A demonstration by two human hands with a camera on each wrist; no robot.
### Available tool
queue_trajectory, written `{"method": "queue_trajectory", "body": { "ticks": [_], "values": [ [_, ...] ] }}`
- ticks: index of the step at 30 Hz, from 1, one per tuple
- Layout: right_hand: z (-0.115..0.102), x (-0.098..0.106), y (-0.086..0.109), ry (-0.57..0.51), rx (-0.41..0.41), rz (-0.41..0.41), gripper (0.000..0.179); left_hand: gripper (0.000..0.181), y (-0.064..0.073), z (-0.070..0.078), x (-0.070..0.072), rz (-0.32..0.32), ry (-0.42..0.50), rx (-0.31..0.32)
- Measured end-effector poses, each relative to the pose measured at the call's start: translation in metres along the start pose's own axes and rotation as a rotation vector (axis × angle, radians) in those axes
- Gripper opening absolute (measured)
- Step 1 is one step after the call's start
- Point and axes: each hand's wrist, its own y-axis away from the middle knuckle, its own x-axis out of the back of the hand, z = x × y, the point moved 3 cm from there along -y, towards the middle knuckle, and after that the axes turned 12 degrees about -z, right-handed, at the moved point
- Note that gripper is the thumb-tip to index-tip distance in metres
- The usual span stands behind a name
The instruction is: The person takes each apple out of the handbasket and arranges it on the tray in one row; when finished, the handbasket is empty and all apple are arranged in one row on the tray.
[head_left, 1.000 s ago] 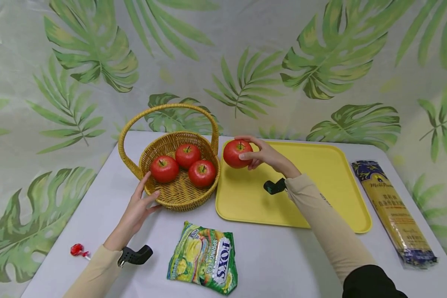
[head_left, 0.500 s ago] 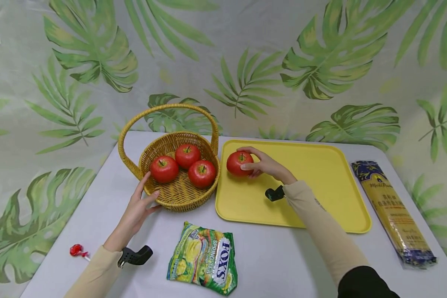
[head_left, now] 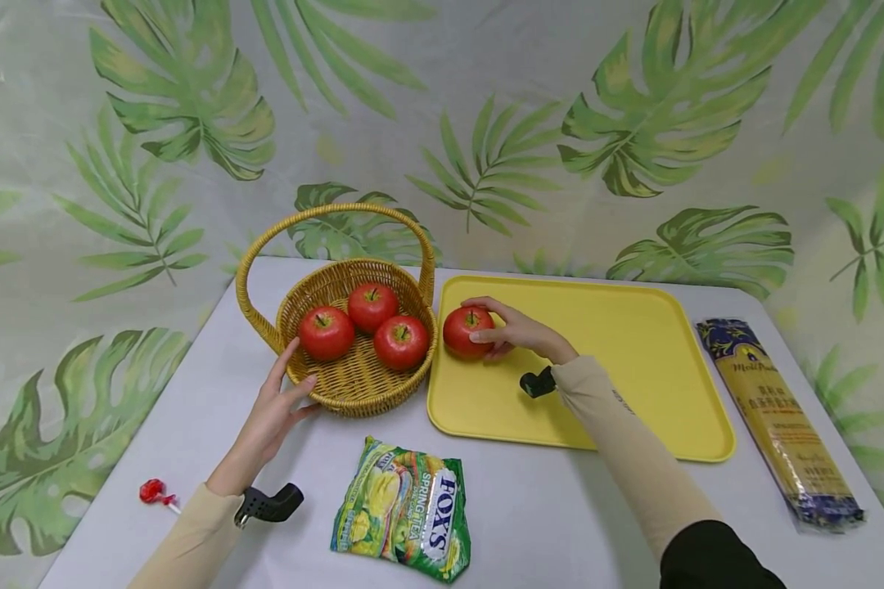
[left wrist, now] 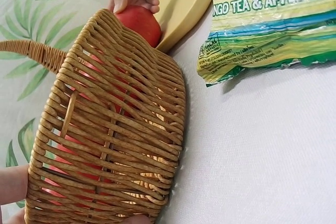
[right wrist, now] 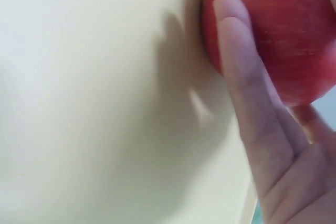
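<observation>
My right hand holds a red apple low over the left end of the yellow tray, thumb and fingers around its sides. In the right wrist view, long fingers lie along the apple, close to the tray surface. To the left stands a wicker basket with a tall arched handle. Inside it are three apples. My left hand grips the basket's near left side, some fingers at the rim. The left wrist view shows the woven wall and part of that hand at the lower left.
A green FOX'S candy bag lies in front of the basket. Near the left edge of the white table is a red lollipop. A spaghetti pack lies right of the tray. A leaf-patterned cloth hangs behind.
My right hand has lowered the apple toward the tray and shifted it slightly toward the near side. The left hand and the basket have stayed in place.
</observation>
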Motion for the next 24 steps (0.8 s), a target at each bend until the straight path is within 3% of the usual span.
{"method": "queue_trajectory", "body": {
  "ticks": [7, 11, 20, 24],
  "values": [
    [-0.002, 0.001, -0.002, -0.032, -0.051, -0.045, 0.068, 0.071, 0.0, 0.0, 0.0, 0.006, -0.013, -0.001],
    [-0.01, 0.005, 0.002, -0.031, -0.027, -0.035, 0.067, 0.071, -0.001, 0.0, 0.0, 0.013, -0.014, 0.006],
    [-0.051, 0.01, 0.007, -0.027, 0.195, 0.051, 0.057, 0.071, 0.0, -0.001, 0.0, 0.014, -0.011, 0.001],
    [-0.063, -0.001, -0.003, -0.006, 0.31, 0.013, 0.056, 0.07, 0.0, -0.001, 0.0, 0.012, -0.009, 0.001]
  ]
}}
